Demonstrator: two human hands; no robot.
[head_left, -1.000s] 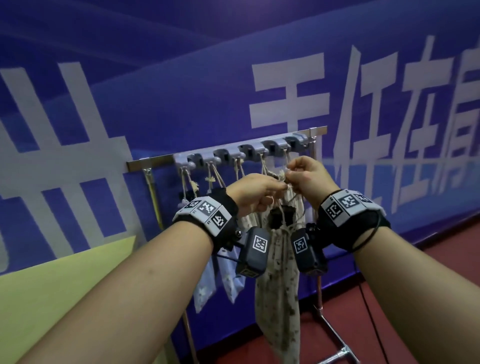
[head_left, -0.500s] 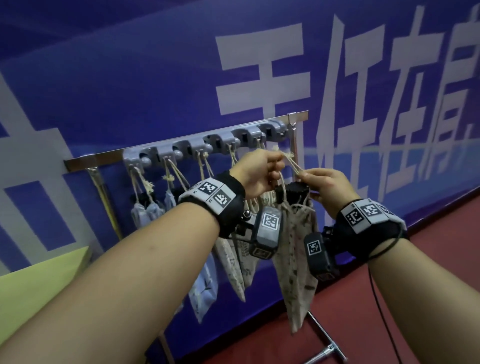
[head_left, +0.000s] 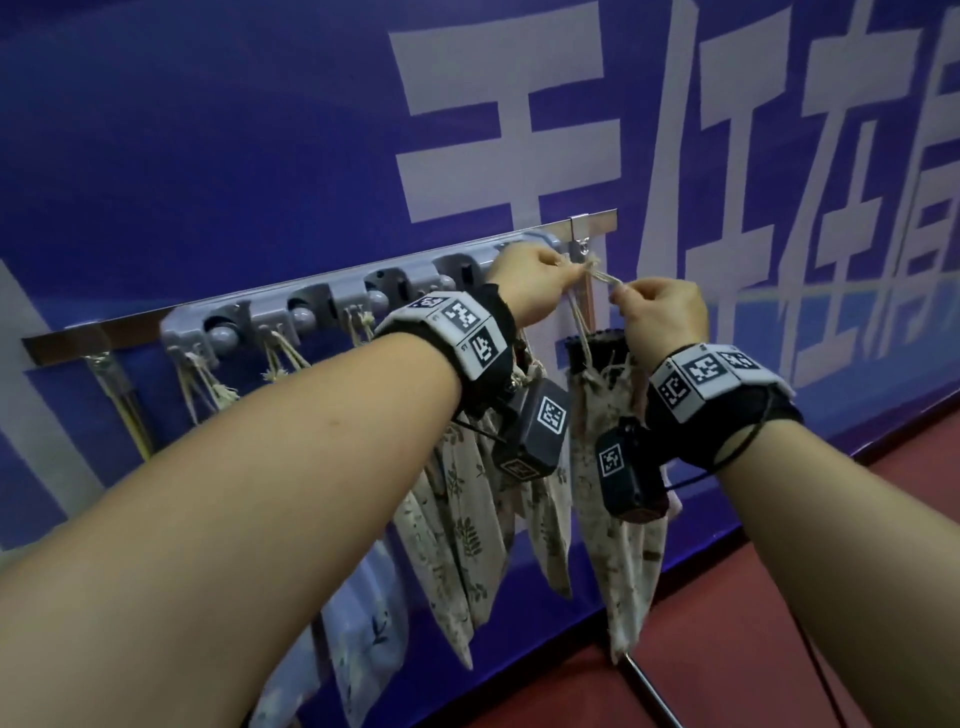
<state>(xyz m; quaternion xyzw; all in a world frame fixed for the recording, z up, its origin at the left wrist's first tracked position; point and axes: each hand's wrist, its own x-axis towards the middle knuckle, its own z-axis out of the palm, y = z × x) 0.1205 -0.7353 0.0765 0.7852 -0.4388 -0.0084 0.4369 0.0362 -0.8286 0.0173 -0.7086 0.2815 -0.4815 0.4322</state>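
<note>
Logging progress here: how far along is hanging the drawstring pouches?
Done: several pouches already hang from the grey rack. In hand: left hand and right hand pinch the cord of one more pouch by the rack's right end. Left, apparently: hooking that cord on.

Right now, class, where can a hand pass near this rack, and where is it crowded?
Free: bare wall right of the held pouch, below the rail end. Crowded: pouches overlap beneath the left hand, under the rack.
</note>
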